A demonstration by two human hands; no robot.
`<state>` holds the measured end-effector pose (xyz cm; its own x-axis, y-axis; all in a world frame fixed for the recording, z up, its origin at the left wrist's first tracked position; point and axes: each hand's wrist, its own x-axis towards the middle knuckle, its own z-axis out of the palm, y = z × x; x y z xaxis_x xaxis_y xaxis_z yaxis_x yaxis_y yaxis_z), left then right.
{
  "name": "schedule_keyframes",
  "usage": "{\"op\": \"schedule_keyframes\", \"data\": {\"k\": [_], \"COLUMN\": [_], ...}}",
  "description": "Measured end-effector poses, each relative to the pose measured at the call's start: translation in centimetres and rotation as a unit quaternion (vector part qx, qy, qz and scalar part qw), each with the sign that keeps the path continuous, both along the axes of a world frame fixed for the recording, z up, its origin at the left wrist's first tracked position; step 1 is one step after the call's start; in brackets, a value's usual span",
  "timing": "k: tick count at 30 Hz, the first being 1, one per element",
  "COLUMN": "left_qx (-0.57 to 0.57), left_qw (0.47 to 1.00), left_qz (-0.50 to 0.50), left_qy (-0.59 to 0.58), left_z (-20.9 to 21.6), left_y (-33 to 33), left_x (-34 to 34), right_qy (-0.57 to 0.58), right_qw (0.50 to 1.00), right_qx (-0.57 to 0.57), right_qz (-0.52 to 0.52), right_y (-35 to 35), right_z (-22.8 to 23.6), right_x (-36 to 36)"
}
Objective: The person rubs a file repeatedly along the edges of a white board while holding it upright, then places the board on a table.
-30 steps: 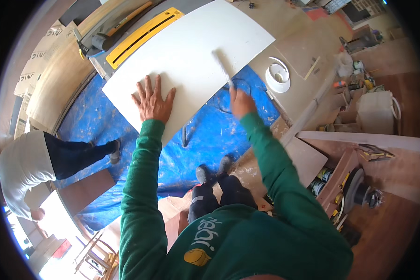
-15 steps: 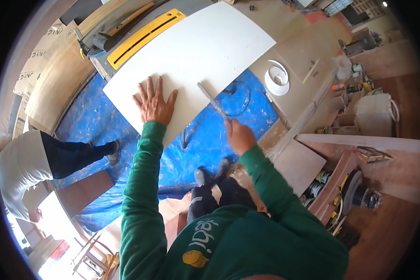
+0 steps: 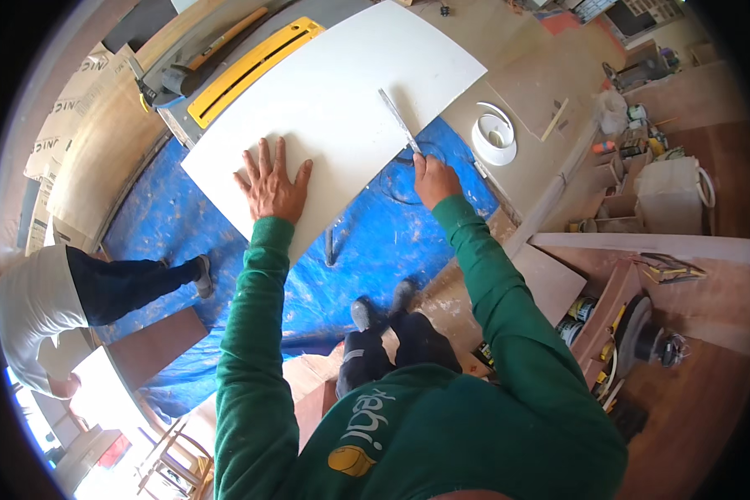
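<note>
A large white panel (image 3: 333, 100) lies in front of me with its near edge facing me. Flat on its left part rests my left hand (image 3: 273, 185), fingers spread. My right hand (image 3: 437, 178), just off the near edge, is wrapped round the end of a long, thin grey file (image 3: 398, 117). The file crosses the panel's near edge, its far end over the white face. Fingers hide its grip end.
Beyond the panel are a yellow slotted metal strip (image 3: 254, 71) and a hammer (image 3: 183, 77). A roll of white edging strip (image 3: 493, 137) lies at right. Blue sheeting (image 3: 375, 242) covers the floor. Another person (image 3: 46, 296) bends at left; a disc-shaped machine (image 3: 642, 333) stands at right.
My right hand has moved forward and slightly right, carrying the file along the panel's near edge. My left hand stays flat on the panel.
</note>
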<state>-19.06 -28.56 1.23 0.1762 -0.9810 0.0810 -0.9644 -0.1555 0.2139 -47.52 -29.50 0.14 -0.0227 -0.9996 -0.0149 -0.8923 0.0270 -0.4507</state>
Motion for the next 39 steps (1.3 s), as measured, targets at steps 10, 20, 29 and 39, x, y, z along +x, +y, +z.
{"op": "schedule_keyframes", "data": {"k": [10,20,29,39], "left_qx": [0.002,0.011,-0.006,-0.044], "left_qw": [1.000,1.000,0.999,0.998], "left_qz": [-0.004,0.006,0.004,0.001], "left_qy": [-0.011,-0.024,-0.036,0.036], "left_z": [0.3,0.2,-0.1,-0.2], "left_y": [0.2,0.4,0.4,0.1], "left_x": [0.8,1.6,2.3,2.3], "right_qy": [0.000,-0.001,-0.027,-0.065], "right_qw": [0.999,1.000,0.999,0.993], "right_qx": [0.032,0.016,0.033,0.097], "right_qz": [-0.008,0.011,0.013,0.011], "right_y": [0.1,1.0,3.8,3.2], "right_z": [0.2,0.2,0.3,0.5], "right_x": [1.0,1.8,3.0,2.5]}}
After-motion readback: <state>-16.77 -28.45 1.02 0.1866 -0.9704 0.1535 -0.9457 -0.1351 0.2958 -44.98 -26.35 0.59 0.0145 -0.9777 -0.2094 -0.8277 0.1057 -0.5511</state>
